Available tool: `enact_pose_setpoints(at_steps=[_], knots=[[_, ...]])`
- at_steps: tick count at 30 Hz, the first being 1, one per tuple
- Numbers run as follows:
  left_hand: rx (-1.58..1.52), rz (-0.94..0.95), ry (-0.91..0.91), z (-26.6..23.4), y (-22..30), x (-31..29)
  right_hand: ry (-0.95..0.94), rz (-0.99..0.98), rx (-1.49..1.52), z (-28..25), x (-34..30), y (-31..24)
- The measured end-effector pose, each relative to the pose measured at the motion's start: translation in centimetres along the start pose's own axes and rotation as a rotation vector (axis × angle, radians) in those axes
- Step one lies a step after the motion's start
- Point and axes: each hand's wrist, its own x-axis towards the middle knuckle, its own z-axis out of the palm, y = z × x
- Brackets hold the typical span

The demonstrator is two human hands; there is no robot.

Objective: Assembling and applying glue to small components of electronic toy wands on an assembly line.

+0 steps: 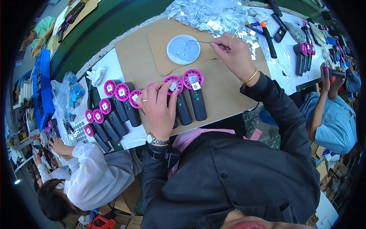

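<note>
My right hand (235, 55) pinches a thin stick (204, 42), whose far end reaches over a white round dish (169, 57) of grey paste. My left hand (158, 105) bends over a row of black-handled devices with pink spoked round heads. Its thumb and forefinger close on a small white square (174, 85) at one pink head (179, 81). Just right of it lies another such device (197, 103), with a grey patch and a white square on its head. More devices (131, 110) lie to the left, several with white squares at their centres. My left fingers partly cover some heads.
Brown cardboard (129, 53) covers the table under the dish. Behind it is a heap of clear plastic packets (209, 17); loose white squares (253, 44), pliers (254, 28) and an orange-and-black tool (268, 40) lie to the right. Co-workers sit left (99, 175) and right (331, 122).
</note>
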Motion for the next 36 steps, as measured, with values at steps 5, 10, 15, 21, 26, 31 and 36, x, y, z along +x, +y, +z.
enact_pose_setpoints(at_steps=[5, 10, 15, 21, 26, 31, 36], knots=[[-0.134, -0.001, -0.016, 0.2, -0.7, -0.1, -0.019, -0.025, -0.001, 0.5, 0.2, 0.8], [-0.255, 0.01, -0.023, 0.6, -1.1, -0.1, -0.081, 0.056, 0.053, 0.3, 0.4, 1.2], [-0.322, -0.057, -0.03, 0.6, -0.5, -0.1, -0.121, 0.252, 0.2, 0.6, 0.4, 2.0], [-0.262, 0.027, -0.031, 0.4, -0.4, 0.5, -0.208, 0.442, 0.343, 0.2, 0.7, 3.0], [-0.316, 0.053, -0.037, 0.2, -0.4, 0.4, -0.263, 0.732, 0.723, -2.1, 0.6, 1.4], [-0.308, 0.108, -0.083, -0.1, -0.6, 0.4, -0.212, 0.735, 0.676, -2.1, -0.5, 1.1], [-0.361, 0.034, -0.105, 0.1, -0.7, 0.1, -0.174, 0.781, 0.879, -3.1, -0.4, 0.6]])
